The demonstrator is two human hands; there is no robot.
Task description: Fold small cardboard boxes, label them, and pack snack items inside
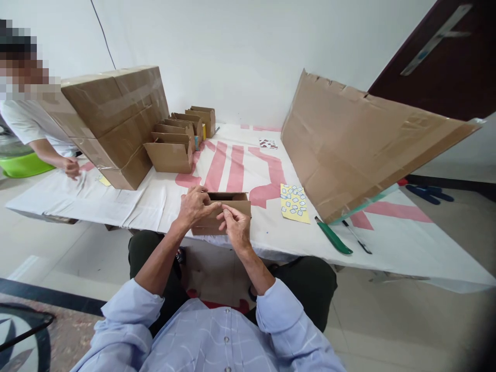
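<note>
A small brown cardboard box [209, 225] with an open top stands at the table's front edge, right before me. My left hand [196, 207] is closed on its left side, fingers over the edge and thumb reaching right along the near flap. In front of that flap is my right hand [238, 230], its fingers bent and pinched close to the left thumb tip. Whatever lies between the right fingertips is too small to make out. A yellow card with a blue-and-white pattern [294, 203] lies right of the box.
Several open cardboard boxes [170, 157] stand in a row at left, beside a large stacked carton wall [116, 119]. A big cardboard panel [356, 139] leans at right. A green-handled knife [334, 236] and a pen [357, 237] lie near it. Another person's hand [72, 168] is far left.
</note>
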